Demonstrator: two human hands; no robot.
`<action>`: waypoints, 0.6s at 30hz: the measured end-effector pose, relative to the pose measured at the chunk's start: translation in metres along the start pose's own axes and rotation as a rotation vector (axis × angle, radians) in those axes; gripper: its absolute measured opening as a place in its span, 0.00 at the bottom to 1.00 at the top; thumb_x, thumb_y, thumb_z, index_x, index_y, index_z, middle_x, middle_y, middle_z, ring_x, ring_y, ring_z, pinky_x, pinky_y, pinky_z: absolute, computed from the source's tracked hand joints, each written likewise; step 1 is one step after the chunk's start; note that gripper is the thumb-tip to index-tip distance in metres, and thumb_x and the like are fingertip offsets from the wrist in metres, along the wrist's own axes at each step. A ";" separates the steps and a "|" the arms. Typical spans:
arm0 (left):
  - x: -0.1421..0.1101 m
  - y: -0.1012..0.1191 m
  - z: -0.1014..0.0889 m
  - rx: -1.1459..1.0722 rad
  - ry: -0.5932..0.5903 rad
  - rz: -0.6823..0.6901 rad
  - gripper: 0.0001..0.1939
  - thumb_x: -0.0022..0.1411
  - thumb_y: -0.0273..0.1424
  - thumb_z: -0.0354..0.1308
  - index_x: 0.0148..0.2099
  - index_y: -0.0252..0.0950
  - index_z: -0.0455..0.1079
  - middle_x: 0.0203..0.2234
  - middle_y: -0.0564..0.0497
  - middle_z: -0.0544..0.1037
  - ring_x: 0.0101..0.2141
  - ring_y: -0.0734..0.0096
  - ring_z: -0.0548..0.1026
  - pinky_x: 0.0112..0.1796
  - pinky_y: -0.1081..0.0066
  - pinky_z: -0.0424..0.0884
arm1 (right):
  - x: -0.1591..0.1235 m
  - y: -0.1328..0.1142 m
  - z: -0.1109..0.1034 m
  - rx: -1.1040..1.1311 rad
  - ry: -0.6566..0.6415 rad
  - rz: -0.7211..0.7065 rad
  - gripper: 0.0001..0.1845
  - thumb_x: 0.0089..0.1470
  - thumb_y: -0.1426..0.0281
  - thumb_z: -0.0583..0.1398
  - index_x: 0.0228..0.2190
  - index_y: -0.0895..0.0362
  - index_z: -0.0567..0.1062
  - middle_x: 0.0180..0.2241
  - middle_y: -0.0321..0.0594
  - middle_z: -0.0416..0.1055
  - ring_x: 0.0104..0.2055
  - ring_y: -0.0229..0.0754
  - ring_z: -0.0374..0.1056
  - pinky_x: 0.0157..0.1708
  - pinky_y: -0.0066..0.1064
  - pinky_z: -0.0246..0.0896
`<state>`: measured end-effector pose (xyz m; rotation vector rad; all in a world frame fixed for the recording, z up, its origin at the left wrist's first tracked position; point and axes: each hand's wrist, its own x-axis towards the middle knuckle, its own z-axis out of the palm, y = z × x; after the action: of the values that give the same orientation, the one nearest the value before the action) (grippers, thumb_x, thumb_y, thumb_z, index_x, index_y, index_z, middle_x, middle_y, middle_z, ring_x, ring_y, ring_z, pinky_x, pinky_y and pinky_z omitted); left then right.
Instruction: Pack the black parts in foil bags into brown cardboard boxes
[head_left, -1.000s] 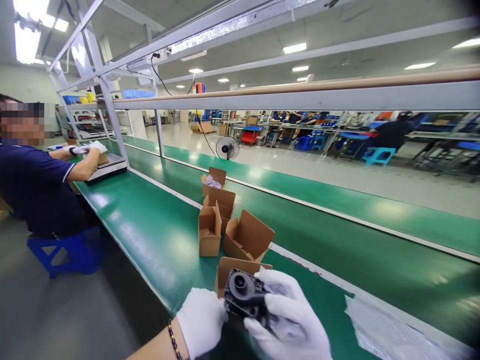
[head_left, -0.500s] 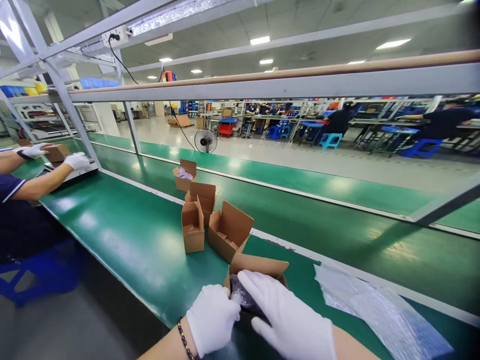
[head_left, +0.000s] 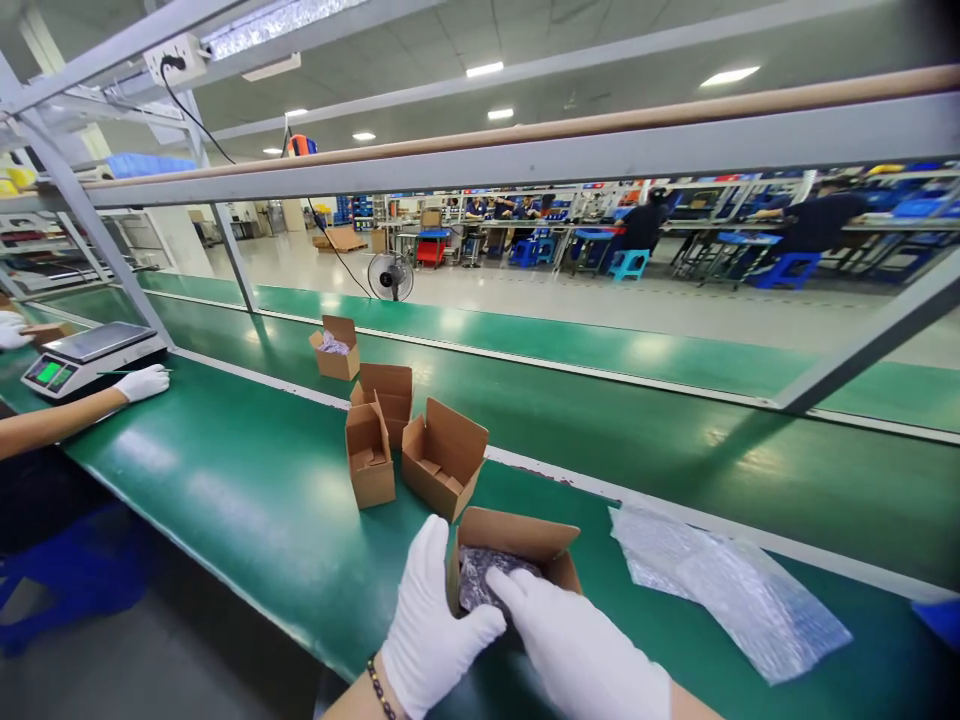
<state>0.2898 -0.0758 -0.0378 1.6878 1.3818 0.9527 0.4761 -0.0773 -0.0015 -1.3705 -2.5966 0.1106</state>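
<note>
An open cardboard box [head_left: 525, 535] stands on the green belt close in front of me. Inside it lies a black part wrapped in clear bubble film [head_left: 484, 575]. My left hand [head_left: 435, 630], in a white glove, grips the box's left wall, thumb against its front. My right hand [head_left: 577, 650], also gloved, reaches in from the lower right. Its fingers are stretched out and rest on the wrapped part, pressing it down into the box.
Three open boxes [head_left: 442, 458] cluster further along the belt, and a fourth [head_left: 335, 347] holds a wrapped part. Bubble-film bags [head_left: 735, 590] lie to the right. At far left a co-worker's gloved hand [head_left: 142, 382] rests by a scale [head_left: 90, 355]. A metal frame rail [head_left: 525, 160] crosses overhead.
The black part, held bare in both hands a second ago, now sits wrapped inside the nearest box. My view has swung right. The co-worker's box has left the scale.
</note>
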 end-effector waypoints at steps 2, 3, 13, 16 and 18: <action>0.004 -0.004 0.017 -0.267 -0.047 -0.129 0.46 0.58 0.39 0.59 0.70 0.32 0.39 0.69 0.39 0.46 0.67 0.55 0.48 0.65 0.60 0.45 | -0.018 0.003 0.019 -0.058 0.140 -0.036 0.21 0.47 0.82 0.52 0.41 0.56 0.75 0.37 0.46 0.77 0.35 0.45 0.76 0.32 0.32 0.71; 0.006 -0.004 0.025 -0.376 -0.060 -0.175 0.45 0.58 0.36 0.57 0.70 0.30 0.38 0.69 0.40 0.46 0.67 0.58 0.48 0.65 0.63 0.45 | -0.027 0.005 0.033 -0.117 0.248 -0.070 0.21 0.48 0.82 0.51 0.42 0.57 0.75 0.40 0.47 0.78 0.38 0.46 0.76 0.34 0.33 0.72; 0.051 0.023 0.072 -0.523 -0.122 -0.244 0.46 0.58 0.33 0.55 0.71 0.30 0.34 0.69 0.43 0.49 0.66 0.64 0.51 0.64 0.71 0.48 | -0.031 0.093 0.117 -0.258 0.678 0.152 0.20 0.62 0.73 0.48 0.50 0.58 0.73 0.50 0.50 0.74 0.51 0.49 0.71 0.49 0.42 0.70; 0.062 0.000 0.096 -0.288 -0.148 -0.179 0.43 0.62 0.37 0.52 0.71 0.27 0.37 0.69 0.41 0.46 0.67 0.60 0.47 0.65 0.66 0.47 | 0.009 0.149 0.097 -0.283 0.538 0.187 0.20 0.59 0.78 0.50 0.48 0.61 0.75 0.52 0.53 0.72 0.56 0.52 0.67 0.54 0.46 0.65; 0.067 -0.028 0.116 -0.037 -0.202 -0.021 0.41 0.58 0.40 0.57 0.69 0.30 0.50 0.68 0.41 0.50 0.67 0.52 0.48 0.65 0.58 0.48 | 0.046 0.189 0.078 -0.297 0.487 0.243 0.19 0.56 0.82 0.52 0.46 0.63 0.75 0.52 0.55 0.71 0.56 0.52 0.67 0.55 0.46 0.63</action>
<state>0.3907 -0.0165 -0.1087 1.6888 1.2387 0.7683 0.5870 0.0700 -0.1016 -1.5662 -2.0933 -0.5268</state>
